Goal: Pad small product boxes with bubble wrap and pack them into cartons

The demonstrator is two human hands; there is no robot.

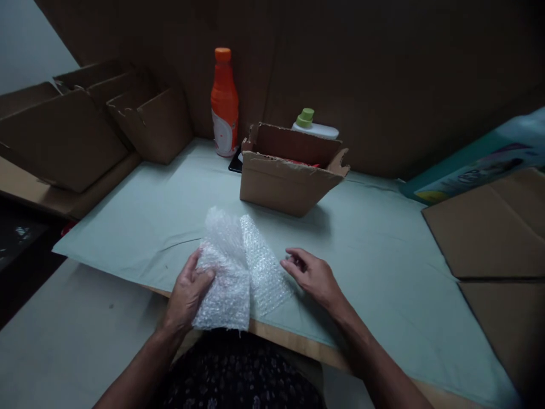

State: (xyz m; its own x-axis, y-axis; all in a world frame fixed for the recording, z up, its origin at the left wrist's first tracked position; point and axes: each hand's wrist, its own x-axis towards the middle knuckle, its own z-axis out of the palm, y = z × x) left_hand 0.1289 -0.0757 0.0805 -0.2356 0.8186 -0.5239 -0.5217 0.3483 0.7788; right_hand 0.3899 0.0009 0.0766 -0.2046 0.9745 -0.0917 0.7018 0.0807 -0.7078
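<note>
Clear bubble wrap (227, 295) is gripped along its left side by my left hand (189, 289), thumb on top. Its lower end reaches past the table's front edge. A second strip of bubble wrap (266, 272) lies flat on the table just to the right; whether the two are joined I cannot tell. My right hand (313, 272) hovers near that strip's right edge, fingers curled but apart, with nothing visible in them. Beyond both hands stands an open cardboard box (281, 182) with something red inside, mostly hidden by its front wall.
An orange bottle (224, 102) and a white bottle with a green cap (315, 128) stand behind the box. Several open cardboard boxes (68, 136) are at the left. A large teal container (477, 153) and flattened cardboard (494, 233) occupy the right. A pale green cloth (383, 272) covers the table.
</note>
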